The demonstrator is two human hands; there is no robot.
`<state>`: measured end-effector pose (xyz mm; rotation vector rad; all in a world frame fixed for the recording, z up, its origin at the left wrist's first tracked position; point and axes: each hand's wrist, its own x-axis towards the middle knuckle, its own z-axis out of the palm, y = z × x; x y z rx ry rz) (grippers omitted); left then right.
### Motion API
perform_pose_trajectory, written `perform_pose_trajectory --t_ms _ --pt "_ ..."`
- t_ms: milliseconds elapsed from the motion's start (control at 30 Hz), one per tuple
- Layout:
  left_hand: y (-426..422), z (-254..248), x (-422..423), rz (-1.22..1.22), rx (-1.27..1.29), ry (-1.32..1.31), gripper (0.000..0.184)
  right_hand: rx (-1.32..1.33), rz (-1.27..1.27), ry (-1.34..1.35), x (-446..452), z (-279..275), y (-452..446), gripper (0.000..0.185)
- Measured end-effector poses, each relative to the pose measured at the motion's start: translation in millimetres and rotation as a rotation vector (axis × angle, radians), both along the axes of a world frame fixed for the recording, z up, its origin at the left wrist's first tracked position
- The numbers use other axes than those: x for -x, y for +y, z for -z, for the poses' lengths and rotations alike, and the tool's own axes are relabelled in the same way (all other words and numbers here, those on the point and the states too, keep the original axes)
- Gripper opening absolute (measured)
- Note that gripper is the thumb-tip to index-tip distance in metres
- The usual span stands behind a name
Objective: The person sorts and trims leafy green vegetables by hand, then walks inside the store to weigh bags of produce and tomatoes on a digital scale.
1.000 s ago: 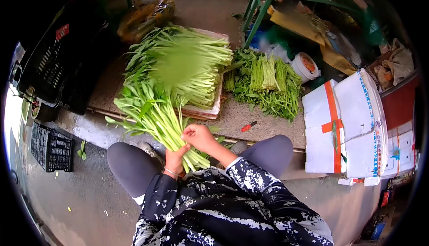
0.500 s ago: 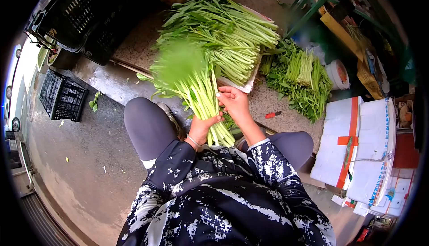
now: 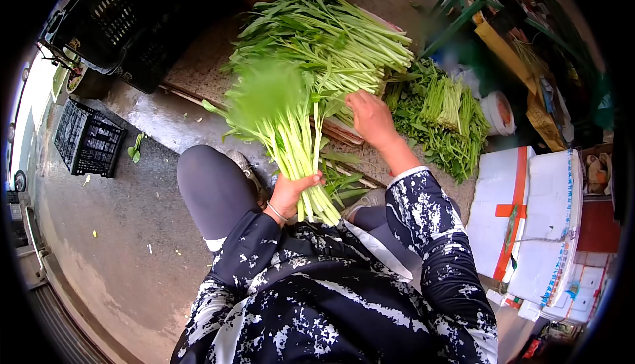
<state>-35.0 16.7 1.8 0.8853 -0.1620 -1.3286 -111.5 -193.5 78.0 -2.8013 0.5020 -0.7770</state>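
Observation:
My left hand [image 3: 291,193] is wrapped around the lower stems of a bundle of leafy greens [image 3: 284,140], which look like water spinach. Its leafy top, blurred in part, points away from me. My right hand [image 3: 374,118] is closed at the near edge of a large pile of the same greens [image 3: 324,40]. Whatever its fingers pinch, if anything, is hidden. Loose leaves and stems [image 3: 340,182] lie on the ground between my feet, just right of the bundle.
Shorter bunched greens [image 3: 450,116] lie to the right, beside a white tub [image 3: 497,114]. White foam boxes [image 3: 546,225] with red tape stand near my right knee. A black crate [image 3: 89,137] sits at left; larger black crates [image 3: 112,16] stand behind it.
My right hand has left the bundle and moved up and right to the pile's edge. My left hand keeps its hold on the bundle. The small red item is now out of sight.

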Motion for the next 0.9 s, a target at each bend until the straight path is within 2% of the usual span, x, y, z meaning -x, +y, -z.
perform_pose_trajectory --t_ms 100,167,200,267,300,333,400,533,600,667,767,833,900 --pt "6 -12 -7 -0.076 0.049 0.133 0.031 -0.006 0.078 0.044 9 -1 -17 0.007" --pt "7 -20 -18 -0.197 0.066 0.107 0.028 -0.054 0.097 1.13 15 14 -22 0.015" --pt "7 -23 -23 -0.283 0.102 0.126 0.027 -0.051 0.093 1.134 16 16 -24 0.015" --pt "6 -18 -35 -0.362 0.124 0.204 0.027 -0.209 0.135 1.226 15 18 -29 0.021" --pt "6 -14 -39 -0.369 0.151 0.23 0.027 -0.321 0.223 0.996 6 23 -43 0.021" --pt "4 -11 -39 -0.379 0.151 0.233 0.027 -0.323 0.292 0.682 -3 21 -51 0.02" --pt "1 -6 -43 -0.43 0.128 0.277 0.027 -0.117 0.305 0.352 -21 37 -72 0.022" --pt "-4 4 -45 -0.425 0.075 0.363 0.025 0.0 0.296 0.234 -53 62 -102 0.028" --pt "-7 7 -45 -0.443 0.076 0.381 0.026 -0.023 0.427 0.526 -62 64 -109 0.024" --pt "-8 9 -46 -0.402 0.063 0.413 0.028 -0.015 0.431 0.571 -65 61 -115 0.018" --pt "-13 8 -44 -0.384 0.03 0.367 0.028 -0.65 0.361 0.223 -56 43 -101 0.017" --pt "-16 9 -41 -0.34 0.002 0.289 0.029 -1.147 0.28 0.114 -47 27 -68 0.02" --pt "-20 10 -37 -0.29 -0.016 0.24 0.027 -1.52 0.218 0.06 -32 17 -32 0.017"
